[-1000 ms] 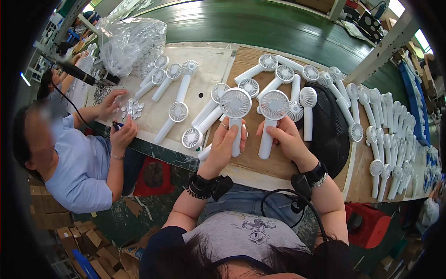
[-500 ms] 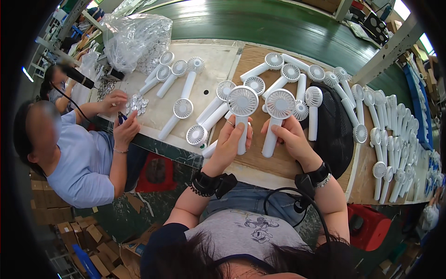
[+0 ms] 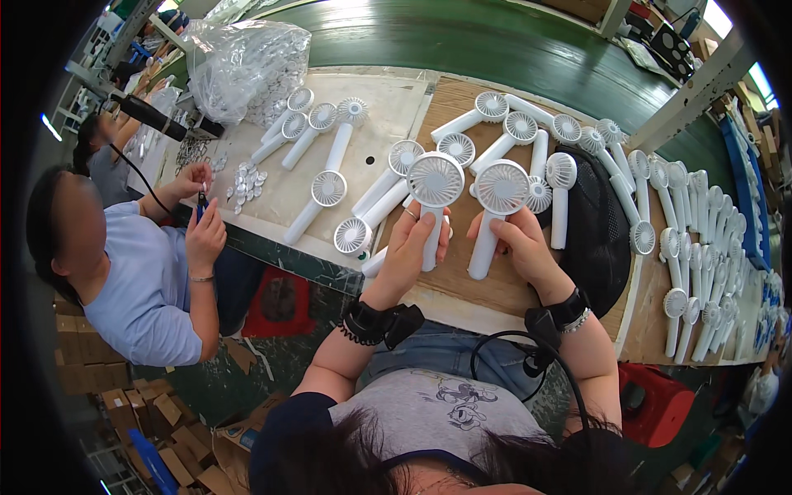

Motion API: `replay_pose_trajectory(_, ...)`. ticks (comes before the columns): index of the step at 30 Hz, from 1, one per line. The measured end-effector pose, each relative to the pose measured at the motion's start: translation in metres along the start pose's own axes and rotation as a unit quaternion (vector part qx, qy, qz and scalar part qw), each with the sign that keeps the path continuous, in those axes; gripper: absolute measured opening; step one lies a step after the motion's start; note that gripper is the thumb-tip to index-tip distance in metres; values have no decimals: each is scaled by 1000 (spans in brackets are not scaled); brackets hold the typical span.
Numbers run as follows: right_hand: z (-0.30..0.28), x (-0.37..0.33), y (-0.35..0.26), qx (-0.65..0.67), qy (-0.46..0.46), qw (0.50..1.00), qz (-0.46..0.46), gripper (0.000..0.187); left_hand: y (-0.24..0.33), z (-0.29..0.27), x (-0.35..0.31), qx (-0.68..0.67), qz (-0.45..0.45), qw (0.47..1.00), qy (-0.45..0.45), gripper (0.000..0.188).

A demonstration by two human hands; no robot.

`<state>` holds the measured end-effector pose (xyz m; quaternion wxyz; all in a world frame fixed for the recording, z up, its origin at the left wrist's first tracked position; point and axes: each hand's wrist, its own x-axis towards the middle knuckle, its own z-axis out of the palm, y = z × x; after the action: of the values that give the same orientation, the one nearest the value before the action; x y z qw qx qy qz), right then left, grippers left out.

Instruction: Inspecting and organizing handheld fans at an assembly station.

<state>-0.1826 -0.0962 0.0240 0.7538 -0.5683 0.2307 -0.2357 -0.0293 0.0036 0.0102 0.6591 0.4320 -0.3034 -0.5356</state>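
My left hand (image 3: 407, 250) is closed round the handle of a white handheld fan (image 3: 436, 183), thumb on the front of the handle. In my right hand (image 3: 521, 244) is a second white handheld fan (image 3: 502, 190), also gripped by its handle with the thumb across it. Both fans are upright, side by side with their round grilles turned toward me and a small gap between them. Just beyond them several more white fans lie on the table, among them one with a round head (image 3: 456, 149) and one with its handle toward me (image 3: 560, 198).
A black mesh bag (image 3: 606, 247) lies right of my hands. Rows of white fans (image 3: 697, 264) cover the table's right end. At left a co-worker (image 3: 136, 280) handles a small dark tool beside silver discs (image 3: 245, 183). A clear plastic bag (image 3: 243, 70) stands farther back, before a green conveyor belt (image 3: 429, 41).
My hands and the two fans have barely moved. The co-worker's hands have drawn back from the silver discs and come together round the small tool.
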Motion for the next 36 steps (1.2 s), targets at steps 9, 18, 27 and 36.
replay_pose_trajectory(9,1,7,9,-24,-19,1000,-10,27,3,-8,0,-5,-40,998,56,23)
replay_pose_trajectory(18,-2,-1,15,8,-8,1000,4,40,-4,-8,-4,-10,12,1000,9,15)
replay_pose_trajectory(27,-4,-3,12,-4,-8,1000,18,44,-5,-4,0,-16,-13,999,26,18)
replay_pose_trajectory(36,-1,8,10,-12,-42,999,7,26,7,-6,-2,6,-22,996,89,21)
